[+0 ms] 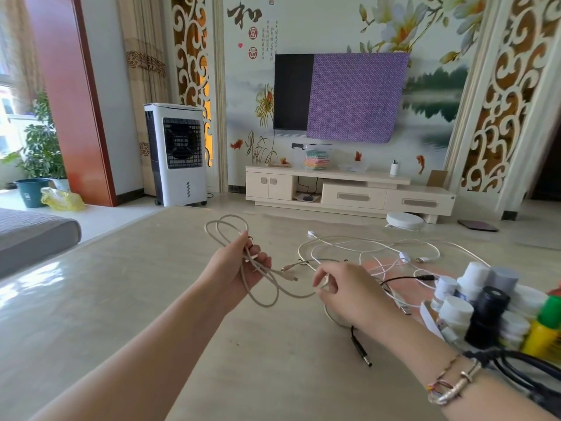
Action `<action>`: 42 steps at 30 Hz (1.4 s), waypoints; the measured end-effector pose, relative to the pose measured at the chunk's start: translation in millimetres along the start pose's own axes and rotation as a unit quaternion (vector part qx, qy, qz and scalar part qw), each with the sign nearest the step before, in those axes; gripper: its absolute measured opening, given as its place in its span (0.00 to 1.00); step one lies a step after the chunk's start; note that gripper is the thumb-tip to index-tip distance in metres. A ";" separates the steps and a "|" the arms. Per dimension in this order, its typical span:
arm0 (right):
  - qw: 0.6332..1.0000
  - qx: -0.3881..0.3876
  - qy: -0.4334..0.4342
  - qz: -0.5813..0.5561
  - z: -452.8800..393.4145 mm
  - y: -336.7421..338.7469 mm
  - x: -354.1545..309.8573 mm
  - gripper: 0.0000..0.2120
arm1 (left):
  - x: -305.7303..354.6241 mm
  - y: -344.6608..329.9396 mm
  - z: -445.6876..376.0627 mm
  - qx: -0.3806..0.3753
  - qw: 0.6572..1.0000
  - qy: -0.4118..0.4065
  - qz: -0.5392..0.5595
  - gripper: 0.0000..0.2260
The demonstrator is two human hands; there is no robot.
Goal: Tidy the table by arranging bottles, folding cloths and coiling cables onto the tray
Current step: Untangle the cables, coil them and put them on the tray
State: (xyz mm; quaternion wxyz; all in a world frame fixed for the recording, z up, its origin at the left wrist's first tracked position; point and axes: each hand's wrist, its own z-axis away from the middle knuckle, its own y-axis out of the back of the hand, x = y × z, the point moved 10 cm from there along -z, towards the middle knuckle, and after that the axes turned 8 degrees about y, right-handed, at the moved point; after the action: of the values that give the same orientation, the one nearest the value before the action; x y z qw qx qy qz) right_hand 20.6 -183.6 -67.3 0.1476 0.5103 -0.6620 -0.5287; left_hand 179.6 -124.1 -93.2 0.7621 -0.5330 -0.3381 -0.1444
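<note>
Fingers of my left hand curl around a few loops of a beige cable, gathering them against my palm, with one loop standing up above my knuckles and another hanging below toward the table. My right hand pinches the free run of that same cable between thumb and forefinger, the other fingers loosely bent behind, and the slack sags in a curve between my two hands. I judge I am midway through coiling this one cable, since a stretch of it is not yet wound in. Just beyond my right hand, a tangle of white cables sprawls loose across the table, with a white plug at its far end, and a thin black cable threads through it; none of these is coiled. A black barrel plug lies on the table below my right wrist, its lead running up under my hand. To my right stands a tight cluster of white-capped bottles, a dark bottle and a yellow bottle with a green cap; they look grouped already, though I cannot tell whether they sit on the tray, as its edge is hidden. A thick black cable curves in at the lower right corner. No cloths show on the table, so that part I cannot judge. Most of the cable work seems left to do.
</note>
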 end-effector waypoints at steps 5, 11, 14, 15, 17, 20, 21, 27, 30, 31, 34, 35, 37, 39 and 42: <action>0.986 -0.084 -0.083 -0.118 6.4 -23.0 13.9 0.10 | -3.5 -17.5 8.9 -0.040 0.999 0.008 -0.027 0.15; 0.983 -0.139 -0.048 -0.109 7.7 -45.2 0.1 0.08 | -11.6 -28.5 14.0 -0.061 0.996 0.014 -0.069 0.12; 0.988 -0.137 -0.034 -0.067 7.9 -48.3 -0.6 0.11 | -11.1 -28.2 15.4 -0.058 0.995 0.014 -0.083 0.10; 0.990 -0.126 -0.036 -0.055 7.1 -46.9 1.2 0.13 | -10.2 -28.0 16.1 -0.057 0.995 0.015 -0.082 0.10; 0.992 -0.097 -0.044 -0.066 5.9 -40.9 2.9 0.14 | -8.2 -28.0 16.6 -0.058 0.995 0.019 -0.073 0.10; 0.990 -0.009 -0.048 -0.129 2.9 -20.7 2.7 0.08 | -6.2 -23.0 14.5 -0.036 0.995 0.010 -0.087 0.10; 0.987 0.033 -0.042 -0.153 1.5 -11.0 2.0 0.07 | -6.2 -20.5 13.6 -0.023 0.995 0.003 -0.099 0.10; 0.935 0.167 -0.017 -0.311 1.6 17.6 -7.4 0.07 | -9.6 -13.9 16.6 0.042 0.977 -0.049 -0.205 0.08; 0.947 0.164 0.002 -0.276 5.3 21.6 -18.5 0.05 | -15.4 -16.4 17.7 0.057 0.959 -0.073 -0.267 0.08; 0.952 0.161 0.004 -0.261 6.2 21.7 -21.6 0.06 | -19.3 -18.1 17.7 0.052 0.956 -0.072 -0.279 0.09; 0.966 0.139 -0.015 -0.216 5.9 16.7 -26.7 0.11 | -28.6 -25.2 19.1 0.032 0.947 -0.075 -0.311 0.12; 0.971 0.135 -0.029 -0.197 6.7 15.3 -25.5 0.12 | -31.8 -28.9 20.7 0.023 0.946 -0.076 -0.314 0.13; 0.975 0.134 -0.054 -0.169 7.5 14.5 -22.3 0.14 | -36.0 -37.1 24.8 -0.005 0.951 -0.077 -0.301 0.14; 0.974 0.136 -0.070 -0.170 8.2 14.5 -18.7 0.15 | -39.0 -42.6 27.1 -0.021 0.956 -0.073 -0.284 0.14; 0.967 0.137 -0.086 -0.195 8.7 14.8 -15.4 0.15 | -40.6 -43.6 28.1 -0.027 0.956 -0.070 -0.282 0.13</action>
State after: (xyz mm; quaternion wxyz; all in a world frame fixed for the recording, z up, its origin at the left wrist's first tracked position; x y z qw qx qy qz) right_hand 13.3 -167.3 -52.9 -0.0871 0.5976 -0.6264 -0.4929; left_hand 114.5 -121.2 -83.5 0.6503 -0.4449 -0.5233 -0.3246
